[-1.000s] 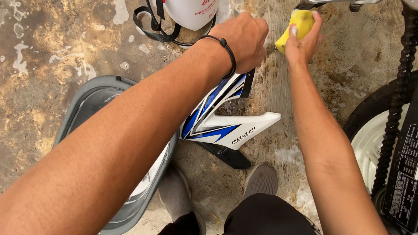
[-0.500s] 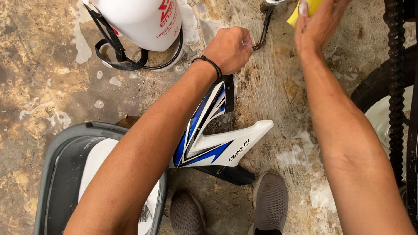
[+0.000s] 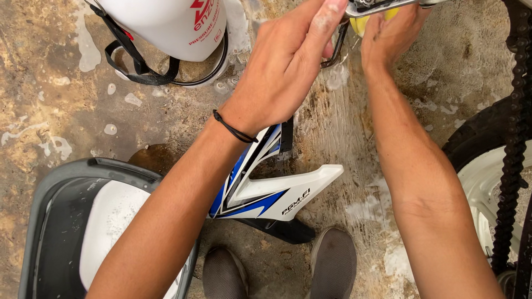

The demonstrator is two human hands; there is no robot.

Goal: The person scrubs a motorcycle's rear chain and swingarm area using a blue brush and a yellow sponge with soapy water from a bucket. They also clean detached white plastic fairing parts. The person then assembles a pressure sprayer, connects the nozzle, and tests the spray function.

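At the top edge of the frame, right of centre, the right hand [image 3: 390,33] is closed around a yellow sponge [image 3: 363,23], pressing it up against a metal bracket [image 3: 377,6] that runs left to right. The left hand [image 3: 288,63] sits just left of it, fingers extended and together, touching the bracket's left end and gripping nothing. Below them a white and blue panel [image 3: 277,194] lies on the wet floor [image 3: 55,111].
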